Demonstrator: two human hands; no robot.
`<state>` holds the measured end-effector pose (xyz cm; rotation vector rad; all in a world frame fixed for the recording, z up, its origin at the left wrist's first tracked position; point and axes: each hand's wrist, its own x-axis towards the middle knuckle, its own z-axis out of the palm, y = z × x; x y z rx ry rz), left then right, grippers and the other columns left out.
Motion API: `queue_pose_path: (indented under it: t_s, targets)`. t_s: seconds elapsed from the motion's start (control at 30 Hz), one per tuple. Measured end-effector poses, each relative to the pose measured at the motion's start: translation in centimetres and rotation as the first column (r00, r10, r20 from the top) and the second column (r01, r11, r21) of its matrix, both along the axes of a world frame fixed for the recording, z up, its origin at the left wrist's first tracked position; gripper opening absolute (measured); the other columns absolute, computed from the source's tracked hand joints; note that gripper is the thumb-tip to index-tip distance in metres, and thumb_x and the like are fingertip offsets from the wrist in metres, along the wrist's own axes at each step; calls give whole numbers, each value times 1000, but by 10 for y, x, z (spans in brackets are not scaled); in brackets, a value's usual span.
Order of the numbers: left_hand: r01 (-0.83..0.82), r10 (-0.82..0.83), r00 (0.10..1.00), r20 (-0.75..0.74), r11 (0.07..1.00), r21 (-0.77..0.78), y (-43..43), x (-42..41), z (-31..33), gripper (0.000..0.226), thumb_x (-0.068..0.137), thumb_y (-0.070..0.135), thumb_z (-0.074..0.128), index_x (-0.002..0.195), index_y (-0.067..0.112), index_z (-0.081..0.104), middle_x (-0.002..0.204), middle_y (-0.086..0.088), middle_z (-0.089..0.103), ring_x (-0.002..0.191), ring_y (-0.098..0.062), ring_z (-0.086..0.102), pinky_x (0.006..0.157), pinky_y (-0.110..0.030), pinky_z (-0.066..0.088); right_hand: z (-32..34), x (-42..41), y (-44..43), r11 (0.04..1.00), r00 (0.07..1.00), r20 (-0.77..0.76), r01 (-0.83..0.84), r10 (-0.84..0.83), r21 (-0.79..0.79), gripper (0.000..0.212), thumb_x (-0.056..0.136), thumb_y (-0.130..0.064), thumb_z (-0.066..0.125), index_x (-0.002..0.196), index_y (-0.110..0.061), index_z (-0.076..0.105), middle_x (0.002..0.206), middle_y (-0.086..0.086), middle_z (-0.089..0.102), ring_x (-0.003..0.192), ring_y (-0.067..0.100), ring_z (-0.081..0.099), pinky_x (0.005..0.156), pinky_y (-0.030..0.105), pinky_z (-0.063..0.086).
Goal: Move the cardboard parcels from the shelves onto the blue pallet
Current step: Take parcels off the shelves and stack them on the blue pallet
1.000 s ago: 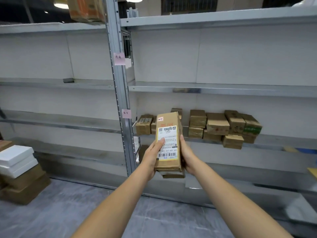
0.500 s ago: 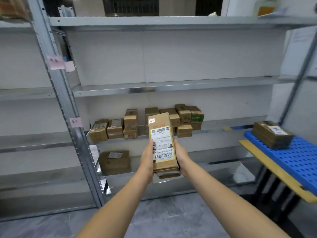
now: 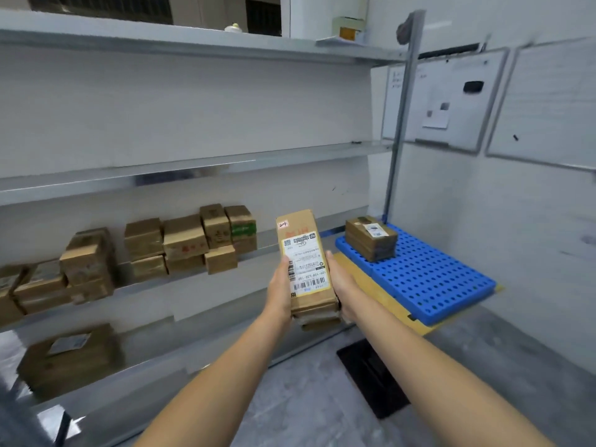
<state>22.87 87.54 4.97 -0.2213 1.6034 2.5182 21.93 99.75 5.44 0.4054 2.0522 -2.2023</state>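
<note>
I hold a stack of flat cardboard parcels (image 3: 304,262) upright in front of me, its white shipping label facing me. My left hand (image 3: 281,290) grips its left side and my right hand (image 3: 342,285) grips its right side. To the right lies the blue pallet (image 3: 429,279) with round holes, resting on a brown board. A small stack of parcels (image 3: 371,237) sits on the pallet's far left corner. Several more cardboard parcels (image 3: 190,240) stand on the middle shelf to the left, and a larger one (image 3: 71,356) lies on the lower shelf.
Grey metal shelving (image 3: 193,166) runs along the left and back, its upright post (image 3: 398,124) next to the pallet. Whiteboards (image 3: 451,98) hang on the right wall. A black mat (image 3: 374,379) lies on the grey floor below the pallet.
The view has swung right: the shelves slid left and the blue pallet came fully into sight. Both hands keep the same hold on the parcels, which now are closer to the pallet.
</note>
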Motion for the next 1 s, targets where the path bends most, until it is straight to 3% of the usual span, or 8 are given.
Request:
queue_pose_path:
  t_s: [0.13,0.2,0.33,0.47,0.57,0.73,0.8,1.0]
  targets:
    - [46,-46,999,-23,999,-29,81,-32,3,41,103,39,43,128,12,62,113,-13,73,101,-27,71,79,-34,59,1,-20,82,998,999,-4,48,-48,-42,48,102,-50,32,106,-22,71,86,-4,77,79,11,74,59,24,55]
    - [68,-69,998,-12,997,-25,116,-43,1,39,103,38,44,126,13,63,107,-10,75,95,-25,73,74,-33,59,-3,-29,117,996,998,21,63,-62,-67,47,102,-50,33,101,-22,72,84,-4,77,75,10,74,54,21,54]
    - [91,-90,996,20,995,-42,167,-65,-11,35,102,42,44,119,20,66,98,-4,78,87,-20,75,69,-31,57,-14,-50,170,994,995,66,84,-80,-70,47,100,-53,37,106,-21,71,94,0,77,85,15,74,66,28,56]
    - [121,-115,991,71,989,-90,203,-93,-21,50,103,53,31,109,21,70,92,-3,78,84,-19,76,69,-30,56,-30,-75,202,988,988,53,149,-147,-45,44,100,-50,37,112,-21,68,92,-3,77,83,14,74,63,26,55]
    - [142,-133,987,85,983,-118,224,-121,-29,53,104,52,28,108,20,70,88,-2,78,79,-17,75,62,-26,55,-40,-102,223,982,982,7,190,-190,-13,43,99,-47,40,128,-21,57,111,2,72,98,19,70,71,32,56]
    - [201,-193,978,72,972,-125,257,-184,-35,52,103,53,28,105,24,71,91,-2,79,83,-17,76,64,-28,56,-43,-157,256,970,970,9,241,-241,8,32,95,-46,50,106,-23,68,96,0,76,82,14,75,59,27,56]
    - [220,-213,975,68,968,-122,273,-214,-37,52,103,53,28,102,25,71,90,0,79,82,-16,75,66,-28,56,-43,-185,271,966,966,13,258,-258,10,34,96,-46,49,103,-22,72,93,-1,77,82,15,75,64,29,57]
    - [276,-273,961,35,953,-129,319,-303,-41,53,103,57,25,116,28,68,104,2,76,95,-15,73,82,-32,57,-37,-268,319,945,947,25,318,-320,73,33,96,-45,53,99,-20,74,91,0,78,83,15,75,77,35,59]
